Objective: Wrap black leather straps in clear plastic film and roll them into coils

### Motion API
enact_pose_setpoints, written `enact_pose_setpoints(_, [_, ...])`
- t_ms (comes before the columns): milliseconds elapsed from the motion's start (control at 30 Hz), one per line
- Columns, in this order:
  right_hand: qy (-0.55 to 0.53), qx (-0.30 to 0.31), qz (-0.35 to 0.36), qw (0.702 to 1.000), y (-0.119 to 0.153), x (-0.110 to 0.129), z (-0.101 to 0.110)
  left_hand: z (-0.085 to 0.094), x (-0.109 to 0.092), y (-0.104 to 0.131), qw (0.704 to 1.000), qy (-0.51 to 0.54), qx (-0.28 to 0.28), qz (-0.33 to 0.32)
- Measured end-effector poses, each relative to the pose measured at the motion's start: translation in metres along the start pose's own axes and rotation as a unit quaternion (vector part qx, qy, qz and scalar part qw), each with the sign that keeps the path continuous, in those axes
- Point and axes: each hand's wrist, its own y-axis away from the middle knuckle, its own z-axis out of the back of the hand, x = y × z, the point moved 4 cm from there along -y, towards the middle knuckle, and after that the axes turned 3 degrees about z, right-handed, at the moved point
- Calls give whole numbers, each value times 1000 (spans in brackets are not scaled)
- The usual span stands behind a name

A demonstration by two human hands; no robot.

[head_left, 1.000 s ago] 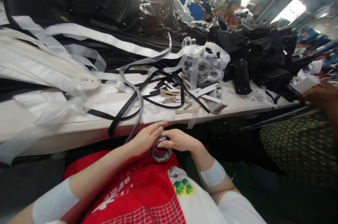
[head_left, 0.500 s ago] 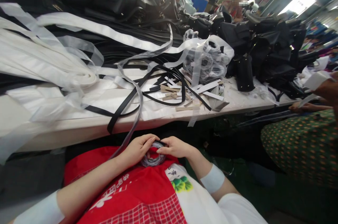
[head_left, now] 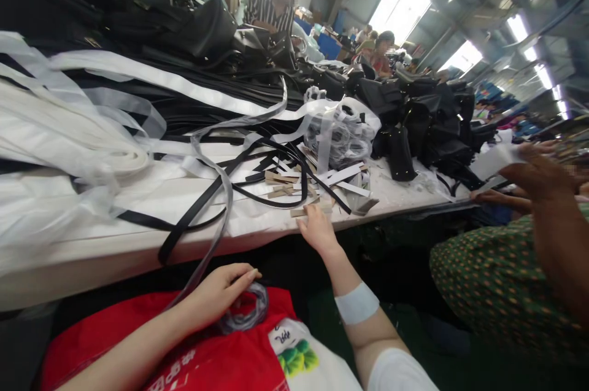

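Observation:
Low over the red apron, my left hand (head_left: 232, 290) is closed on a coil of grey, translucent strip (head_left: 251, 311), which rests against the cloth. A long tail of grey strip (head_left: 225, 207) hangs over the table edge towards my left forearm. My right hand (head_left: 318, 230) reaches to the table's front edge, its fingers bent over a thin beige cardboard strip (head_left: 297, 213). Behind it lie several loose beige and white strips (head_left: 283, 179), with black bands (head_left: 197, 213) looping across and to the left of them.
Bundled coils (head_left: 340, 133) stand on the table (head_left: 276, 225) behind the strips. Wide white bands (head_left: 105, 139) lie at left. Black bags (head_left: 414, 115) are heaped along the back. At right, a co-worker's hand (head_left: 543, 164) holds white material; other people are farther back.
My right hand has left the coil and moved up and forward to the cardboard strip at the table edge. My left hand stays on the coil. The view has tilted up.

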Motion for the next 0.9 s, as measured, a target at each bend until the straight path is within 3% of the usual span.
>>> enact_pose_setpoints(200, [44,-41,61,996,-6,-14,-20,2,15,1,991,121,29,40])
enact_pose_setpoints(533, [-1,4,130,992,19,5,-4,3,13,-1,993,109,14,35])
enact_pose_setpoints(900, [-36,-32,69,996,29,-8,-13,1,16,-3,992,118,30,33])
